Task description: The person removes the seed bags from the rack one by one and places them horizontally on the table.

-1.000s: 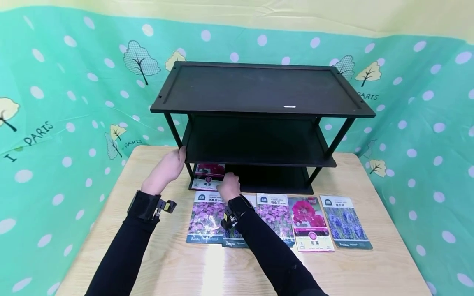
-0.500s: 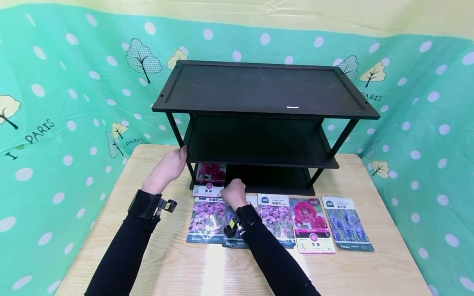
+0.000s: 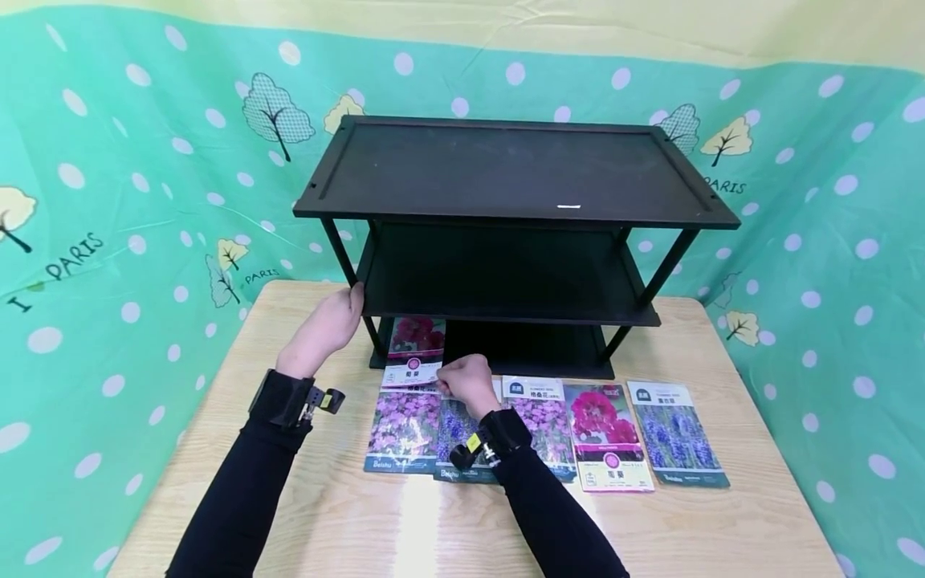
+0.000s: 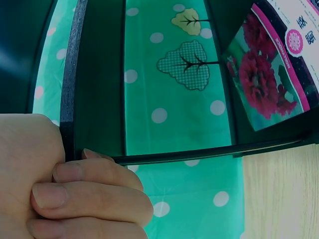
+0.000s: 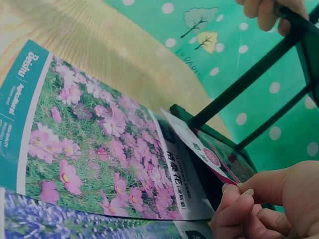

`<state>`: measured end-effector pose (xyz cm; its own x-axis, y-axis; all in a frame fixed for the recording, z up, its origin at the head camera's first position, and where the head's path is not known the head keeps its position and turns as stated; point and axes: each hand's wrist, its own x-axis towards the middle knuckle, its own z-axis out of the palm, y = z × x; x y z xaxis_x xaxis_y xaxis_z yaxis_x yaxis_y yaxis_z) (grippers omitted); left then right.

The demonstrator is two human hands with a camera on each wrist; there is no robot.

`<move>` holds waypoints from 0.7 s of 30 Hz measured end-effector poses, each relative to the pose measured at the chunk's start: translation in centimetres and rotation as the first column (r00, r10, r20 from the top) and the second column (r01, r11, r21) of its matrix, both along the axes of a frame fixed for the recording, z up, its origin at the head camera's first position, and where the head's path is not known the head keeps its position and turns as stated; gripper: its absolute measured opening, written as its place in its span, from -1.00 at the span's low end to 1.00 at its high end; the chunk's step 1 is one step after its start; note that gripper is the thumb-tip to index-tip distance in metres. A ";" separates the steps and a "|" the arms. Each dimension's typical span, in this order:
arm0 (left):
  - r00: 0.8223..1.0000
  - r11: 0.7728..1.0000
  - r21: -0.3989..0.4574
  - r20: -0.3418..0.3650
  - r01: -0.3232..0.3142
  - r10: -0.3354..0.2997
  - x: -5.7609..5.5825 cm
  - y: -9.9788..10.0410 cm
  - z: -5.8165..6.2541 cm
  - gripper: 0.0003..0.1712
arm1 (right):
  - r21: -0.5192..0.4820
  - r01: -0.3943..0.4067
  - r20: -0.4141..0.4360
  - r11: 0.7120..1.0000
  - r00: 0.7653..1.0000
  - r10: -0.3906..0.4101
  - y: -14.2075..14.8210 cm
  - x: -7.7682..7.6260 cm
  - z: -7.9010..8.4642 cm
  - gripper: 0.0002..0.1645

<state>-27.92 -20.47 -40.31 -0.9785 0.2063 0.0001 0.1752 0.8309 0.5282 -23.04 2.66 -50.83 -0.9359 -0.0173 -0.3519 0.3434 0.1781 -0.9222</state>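
Observation:
My left hand (image 3: 323, 331) grips the left end of the middle board of a black three-tier shelf rack (image 3: 499, 172), beside the corner post. In the left wrist view its fingers (image 4: 94, 194) curl round the black edge. My right hand (image 3: 470, 381) pinches the front right corner of a red-flowered seed packet (image 3: 415, 341). That packet lies at the left of the bottom tier, and its white front end juts over the tier's front edge. In the right wrist view the packet (image 5: 192, 137) tilts above a pink-flowered seed packet (image 5: 104, 144) on the table.
Along the rack's front, seed packets lie in a row on the wooden table (image 3: 325, 498): pink (image 3: 401, 429), blue (image 3: 451, 425), pink (image 3: 538, 421), red (image 3: 607, 433) and blue (image 3: 675, 433). A green dotted curtain (image 3: 130, 241) hangs round the table.
The red-flowered packet has slid forward and slightly right on the bottom tier, with my right hand moving toward the front right. My left hand keeps its place on the rack.

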 end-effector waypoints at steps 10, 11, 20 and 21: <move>0.999 1.000 0.004 0.043 -0.009 0.008 0.1 0.3 0.4 -0.30 | -0.056 0.004 0.016 0.998 1.000 -0.004 1.8 1.9 0.7 -0.81; 0.999 1.000 0.001 0.040 -0.009 0.009 0.0 0.4 0.4 -0.30 | -0.063 0.002 0.020 0.998 1.000 -0.001 2.0 2.1 0.8 -0.81; 0.999 1.000 -0.009 0.032 -0.001 0.001 0.1 0.2 0.4 -0.29 | -0.136 -0.024 0.067 0.990 0.997 0.033 2.8 4.7 0.9 -0.84; 1.000 1.000 -0.019 0.015 0.009 -0.008 0.1 0.2 0.3 -0.31 | -0.150 -0.029 0.079 0.988 0.996 0.041 2.7 5.0 1.0 -0.84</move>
